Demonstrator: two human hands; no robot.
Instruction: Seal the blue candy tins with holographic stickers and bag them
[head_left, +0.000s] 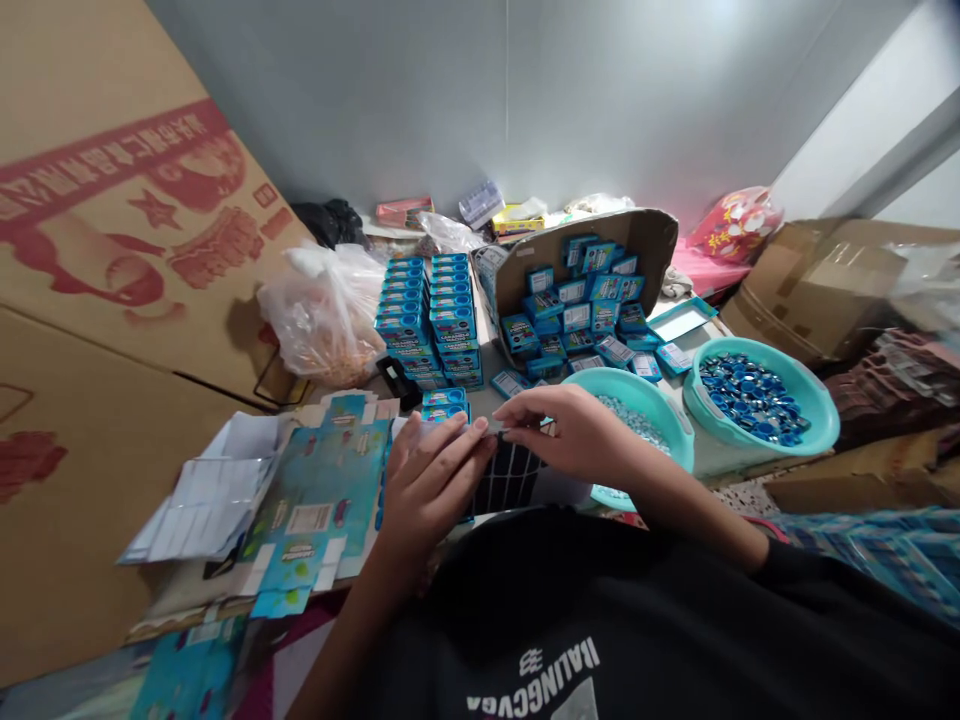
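My left hand point(435, 485) lies over a partly hidden blue carton point(380, 490), its fingers bent across a white upper edge and its thumb on the left side. Close by, the thumb and forefinger of my right hand point(566, 430) pinch together at a small pale piece point(495, 427), too small to name, which the left fingertips also meet. Just beyond my left hand are small blue boxes point(444, 400). Below my right hand a dark panel with pale grid lines point(514, 475) shows.
Stacked blue boxes point(427, 310) stand ahead, beside an opened cardboard box point(656, 235) with many small blue boxes. Two turquoise basins point(821, 420) hold small pieces at right. Flattened blue cartons point(311, 500) and white papers point(206, 500) lie at left, near a large cardboard carton point(97, 400).
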